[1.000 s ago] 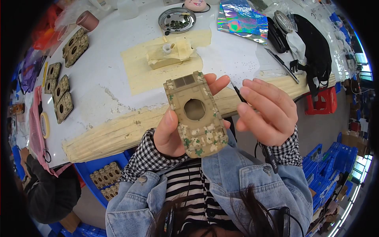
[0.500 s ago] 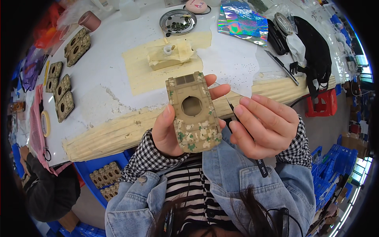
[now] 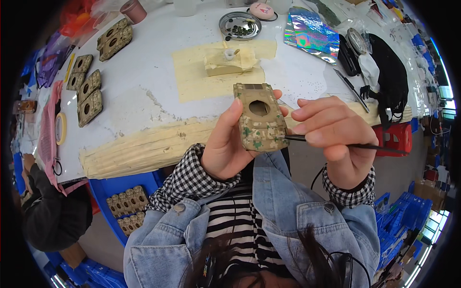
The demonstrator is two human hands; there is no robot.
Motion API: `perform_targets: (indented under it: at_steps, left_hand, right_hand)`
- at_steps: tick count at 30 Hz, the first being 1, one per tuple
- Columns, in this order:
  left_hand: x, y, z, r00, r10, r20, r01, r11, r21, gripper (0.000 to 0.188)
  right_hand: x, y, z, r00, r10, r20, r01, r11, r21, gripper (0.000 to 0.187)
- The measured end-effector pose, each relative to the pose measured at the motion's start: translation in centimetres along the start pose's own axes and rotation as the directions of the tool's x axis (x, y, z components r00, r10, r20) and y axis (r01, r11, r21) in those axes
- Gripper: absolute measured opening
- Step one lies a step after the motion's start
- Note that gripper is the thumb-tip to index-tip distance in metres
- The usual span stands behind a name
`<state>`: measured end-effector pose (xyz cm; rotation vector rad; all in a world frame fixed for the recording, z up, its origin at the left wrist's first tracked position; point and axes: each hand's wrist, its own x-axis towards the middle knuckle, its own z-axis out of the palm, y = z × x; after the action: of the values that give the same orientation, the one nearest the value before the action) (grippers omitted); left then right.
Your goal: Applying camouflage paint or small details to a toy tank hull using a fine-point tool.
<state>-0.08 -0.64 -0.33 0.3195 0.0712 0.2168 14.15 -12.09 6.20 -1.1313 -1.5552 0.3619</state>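
My left hand (image 3: 223, 151) curled round camouflage hull (image 3: 263, 126); right hand (image 3: 343, 137) pinching black tool (image 3: 367, 146), tip over hull. Tray (image 3: 257, 33): dark bits (image 3: 247, 30). Blue bin (image 3: 117, 183): camouflage parts (image 3: 127, 201), 2 rows.

A white table (image 3: 129, 89) carries everything here, its top scuffed toward the near edge, which wears a creased cream covering (image 3: 144, 146). On the left lie camouflage hulls (image 3: 90, 98) with round holes, a yellow stick (image 3: 70, 66), a tape roll (image 3: 64, 128) and pink mesh (image 3: 49, 134) (draped over the edge). A reddish-brown cup (image 3: 134, 11) lies farther back. Mid-table, a yellowish sheet (image 3: 185, 84) lies flat near a speckled white paper (image 3: 302, 89). Behind are a round dish (image 3: 260, 28) and a pink object (image 3: 262, 10); rightward, a holographic sheet (image 3: 311, 36), a black case (image 3: 349, 57), a black bag (image 3: 390, 62) and a slim tool (image 3: 351, 90).
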Motion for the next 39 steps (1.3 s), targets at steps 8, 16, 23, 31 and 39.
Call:
perform_targets:
  at_steps: [8,16,23,31,39]
  left_hand:
    - [-0.1,0.2,-0.3,0.999,-0.043,-0.005,0.043,0.998,0.040,0.061]
    - [-0.3,0.3,-0.3,0.999,-0.033,0.015,0.034,0.998,-0.053,0.059]
    - [-0.4,0.3,0.0,0.999,-0.036,0.019,0.037,0.998,-0.060,0.054]
    - [-0.5,0.1,-0.7,0.999,-0.031,0.037,0.036,0.986,-0.161,0.057]
    - [-0.5,0.3,-0.2,0.999,-0.036,0.015,0.036,0.998,-0.051,0.052]
  right_hand:
    - [0.3,-0.5,1.0,0.963,0.265,-0.040,-0.259,0.959,0.118,0.015]
    - [0.6,-0.2,1.2,0.952,0.299,-0.062,-0.293,0.952,0.085,0.013]
    - [0.8,-0.2,1.3,0.953,0.301,-0.044,-0.295,0.950,0.106,0.013]
    - [1.1,-0.2,1.4,0.959,0.282,-0.039,-0.279,0.957,0.075,0.013]
    - [1.2,-0.3,1.4,0.957,0.287,-0.041,-0.285,0.958,0.034,0.013]
